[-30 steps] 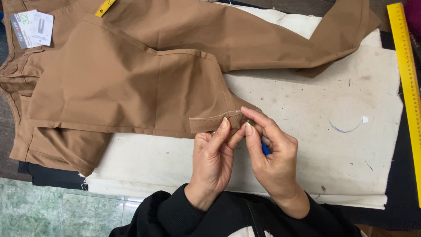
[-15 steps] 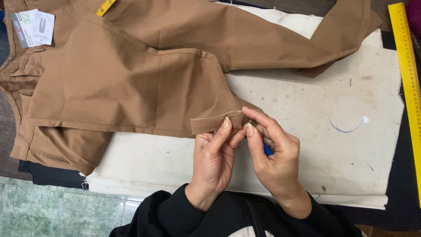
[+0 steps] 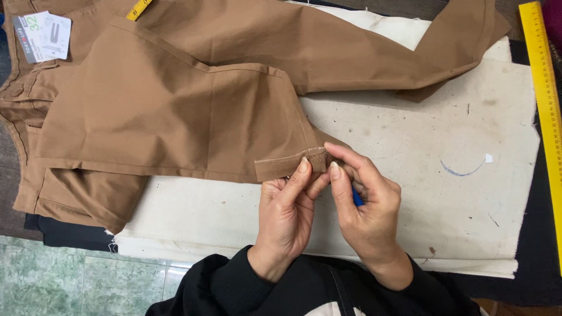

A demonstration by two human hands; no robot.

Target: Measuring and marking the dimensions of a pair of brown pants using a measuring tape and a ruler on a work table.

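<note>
Brown trousers (image 3: pixel 175 111) lie spread across a white cloth-covered table (image 3: pixel 445 205). One leg is folded back so its hem (image 3: pixel 287 168) points toward me. My left hand (image 3: pixel 287 216) pinches the hem's lower edge between thumb and forefinger. My right hand (image 3: pixel 366 210) grips the hem's right corner from the other side, fingertips almost meeting the left thumb. A small blue object (image 3: pixel 357 198) shows inside my right palm; I cannot tell what it is. The other trouser leg (image 3: pixel 374 52) stretches to the far right.
A paper tag (image 3: pixel 42 36) is attached at the trousers' waistband, top left. A yellow ruler (image 3: pixel 544 105) runs along the right edge of the cloth. A yellow tape end (image 3: pixel 139 8) peeks out at the top. Green tiled floor (image 3: pixel 64 275) shows at bottom left.
Both hands stay on the hem with only slight finger shifts. The trousers have not moved.
</note>
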